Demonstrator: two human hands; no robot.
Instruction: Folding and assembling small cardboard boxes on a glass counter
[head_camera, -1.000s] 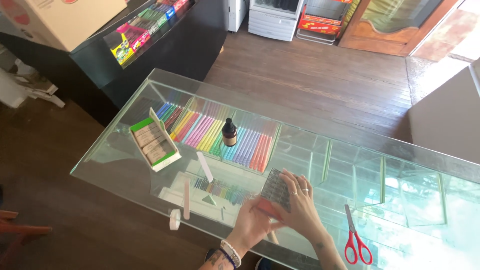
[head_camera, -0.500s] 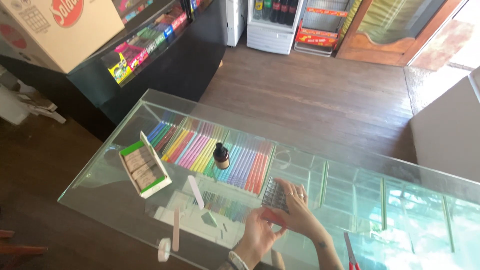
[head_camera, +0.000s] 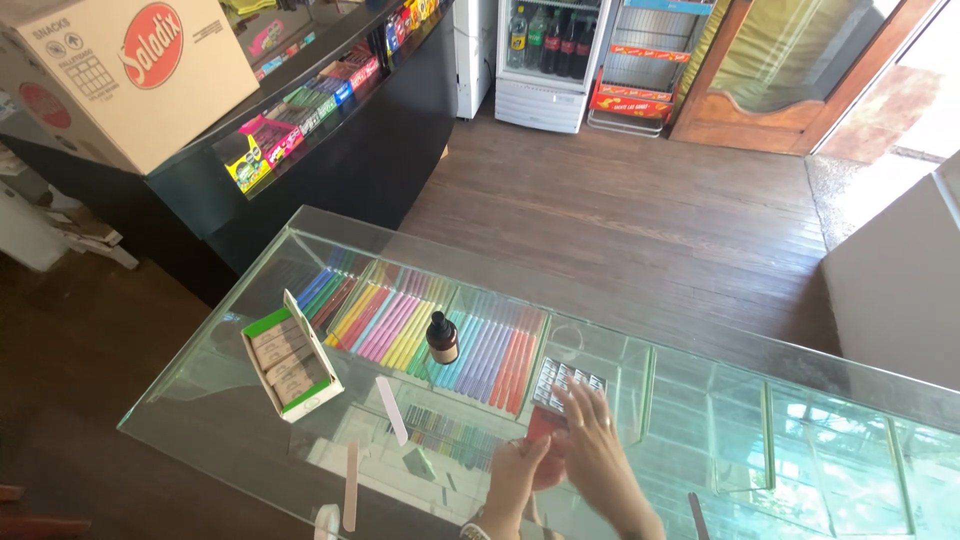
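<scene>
Both hands work a small flat case of nail samples, grey-and-white tips in rows with a red edge (head_camera: 562, 392), lying on the clear glass countertop (head_camera: 250, 400). The right hand (head_camera: 598, 448) lies over its near end, fingers spread; the left hand (head_camera: 520, 472) pinches the red corner, fingers together. It looks light, rigid and slick, best gripped by its long edges. Beyond the fingertips stands a small brown dropper bottle (head_camera: 442, 338); left lies an open green-and-white carton (head_camera: 290, 365).
</scene>
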